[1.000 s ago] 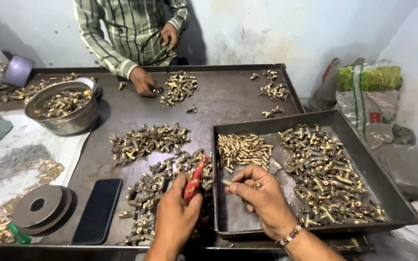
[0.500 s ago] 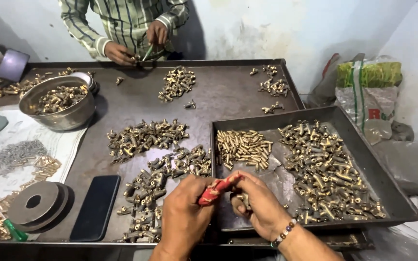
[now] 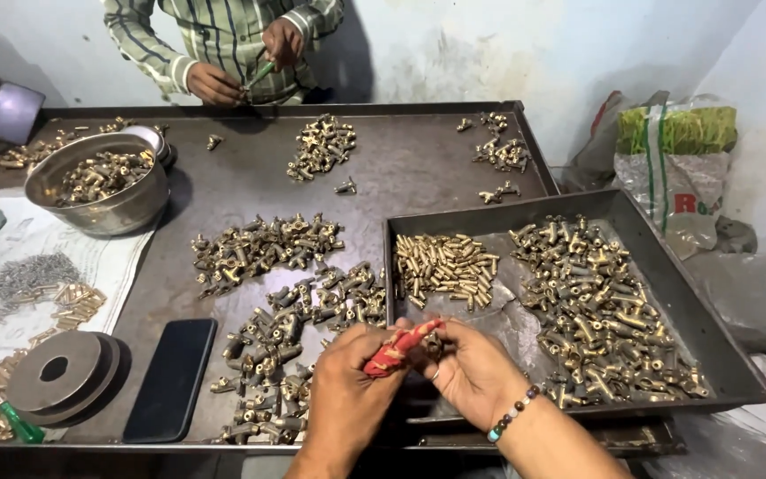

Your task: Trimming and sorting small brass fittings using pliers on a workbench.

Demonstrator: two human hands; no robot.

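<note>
A dark metal tabletop [image 3: 418, 168] with a raised rim stands against a pale, scuffed wall. On it lie loose heaps of brass fittings [image 3: 263, 244], a steel bowl [image 3: 104, 200] filled with more of them, a black phone [image 3: 170, 379] lying flat near the front edge, and a stack of grey metal discs [image 3: 62, 374] on white paper at the left. A shallow metal tray [image 3: 693, 310] sits on the right part of the tabletop, holding a small pile of brass sleeves [image 3: 443, 264] and a wider scatter of brass fittings. Bags lean against the wall to the right.

The left hand [image 3: 343, 408] is curled around a red-handled tool [image 3: 398, 346], which tilts up toward the right. The right hand [image 3: 472, 372], with a beaded bracelet at the wrist, has its fingers closed on a small brass part [image 3: 433, 344] at the tool's tip; the part is mostly hidden. Both hands meet just over the tray's near left corner.

Across the tabletop another person in a striped shirt holds a green-handled tool [image 3: 259, 73] between two hands.

Compared with half a second ago, the hands have drawn closer together and the red tool points more upright; a second ago the right hand was reaching into the tray.
</note>
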